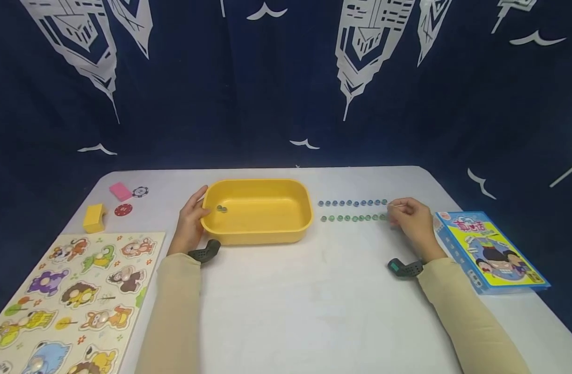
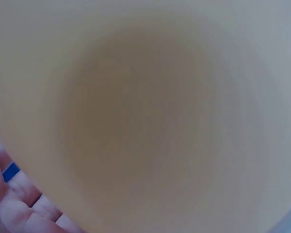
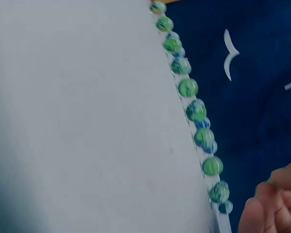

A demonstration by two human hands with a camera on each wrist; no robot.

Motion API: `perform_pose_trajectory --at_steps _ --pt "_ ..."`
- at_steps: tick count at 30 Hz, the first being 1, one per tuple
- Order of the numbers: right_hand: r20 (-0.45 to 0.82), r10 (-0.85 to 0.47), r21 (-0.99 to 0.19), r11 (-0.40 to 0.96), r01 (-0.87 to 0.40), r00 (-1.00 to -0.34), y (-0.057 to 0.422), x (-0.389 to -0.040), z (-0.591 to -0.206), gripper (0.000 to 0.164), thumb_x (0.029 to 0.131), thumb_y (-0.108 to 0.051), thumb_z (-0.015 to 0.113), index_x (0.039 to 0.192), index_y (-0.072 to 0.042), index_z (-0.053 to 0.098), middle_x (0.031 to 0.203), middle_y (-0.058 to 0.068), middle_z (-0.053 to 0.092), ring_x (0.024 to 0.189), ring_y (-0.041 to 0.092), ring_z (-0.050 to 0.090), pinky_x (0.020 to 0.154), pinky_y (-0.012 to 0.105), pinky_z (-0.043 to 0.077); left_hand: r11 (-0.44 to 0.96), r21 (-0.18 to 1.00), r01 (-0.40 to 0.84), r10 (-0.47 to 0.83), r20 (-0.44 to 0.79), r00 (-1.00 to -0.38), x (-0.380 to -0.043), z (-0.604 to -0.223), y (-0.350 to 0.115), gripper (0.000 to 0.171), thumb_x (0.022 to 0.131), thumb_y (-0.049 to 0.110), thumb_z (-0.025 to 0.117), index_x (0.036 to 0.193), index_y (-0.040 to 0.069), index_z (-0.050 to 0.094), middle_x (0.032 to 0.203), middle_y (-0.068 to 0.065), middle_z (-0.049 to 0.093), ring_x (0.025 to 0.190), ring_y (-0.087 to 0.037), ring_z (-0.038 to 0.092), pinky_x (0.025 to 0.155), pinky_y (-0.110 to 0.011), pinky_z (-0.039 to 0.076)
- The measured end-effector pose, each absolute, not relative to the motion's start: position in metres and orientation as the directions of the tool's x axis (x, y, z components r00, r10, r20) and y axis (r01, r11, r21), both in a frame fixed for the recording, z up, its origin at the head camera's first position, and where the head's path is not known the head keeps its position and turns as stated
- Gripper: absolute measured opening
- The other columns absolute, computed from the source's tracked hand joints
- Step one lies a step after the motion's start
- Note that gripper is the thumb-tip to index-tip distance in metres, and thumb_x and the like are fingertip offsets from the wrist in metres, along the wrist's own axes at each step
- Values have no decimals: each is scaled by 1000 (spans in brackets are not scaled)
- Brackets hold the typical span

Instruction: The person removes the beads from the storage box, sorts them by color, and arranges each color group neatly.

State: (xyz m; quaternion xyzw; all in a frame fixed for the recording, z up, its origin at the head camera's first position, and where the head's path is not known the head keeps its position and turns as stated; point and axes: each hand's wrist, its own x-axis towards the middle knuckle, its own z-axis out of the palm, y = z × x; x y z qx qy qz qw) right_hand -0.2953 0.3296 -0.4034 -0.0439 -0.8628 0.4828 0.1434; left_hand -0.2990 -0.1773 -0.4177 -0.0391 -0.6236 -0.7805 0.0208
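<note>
At the left end of a yellow tray, my left hand grips the rim, with the thumb over the edge. Two small greenish marbles lie inside near that thumb. In the left wrist view a pale blur covers most of the picture, with the left palm and fingers at the lower left. To the tray's right run a row of blue marbles and a nearer row of green marbles. My right hand has its thumb and fingertips together at the right end of these rows; I cannot tell what they hold.
A blue and yellow box lies right of my right hand. An animal puzzle board covers the front left. Behind it are a yellow block, a pink block, a red chip and a black-and-white chip.
</note>
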Motion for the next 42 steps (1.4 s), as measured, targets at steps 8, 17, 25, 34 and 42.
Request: perform_pose_trajectory --at_steps 8,17,25,34,42 --pt "105 240 -823 565 51 -965 347 -296 -416 31 93 -15 64 115 6 62 77 -4 64 59 3 61 56 18 54 -200 976 83 15 88 -996 -299 -417 -177 71 89 -2 36 158 7 23 158 -18 34 143 -30 37 113 -33 37" --pt "100 189 -769 638 45 -977 349 -297 -417 37 96 -23 64 123 2 65 96 12 59 63 6 59 56 17 51 -206 974 93 3 95 -995 -298 -417 -177 70 89 -2 36 158 7 23 158 -18 34 142 -31 37 115 -35 36" --pt "168 201 -823 567 -25 -965 323 -299 -386 38 100 -26 55 129 -4 62 98 10 56 58 8 51 51 22 46 -221 971 95 -7 96 -995 -300 -420 -178 71 88 -1 37 158 7 24 157 -19 35 141 -31 38 114 -36 36" --pt "116 -217 -842 496 -212 -969 256 -322 -339 33 100 -20 57 125 0 62 101 6 64 83 18 59 69 25 55 -226 971 75 -8 76 -997 -301 -424 -177 72 88 -1 39 158 9 26 157 -17 35 142 -29 38 117 -41 32" --pt "28 -561 -829 449 -333 -827 173 -363 -311 30 98 -18 62 124 -4 66 113 19 67 91 33 63 77 36 58 -221 971 95 -20 93 -995 -301 -421 -177 71 88 0 41 157 9 27 156 -18 37 141 -30 39 115 -41 36"
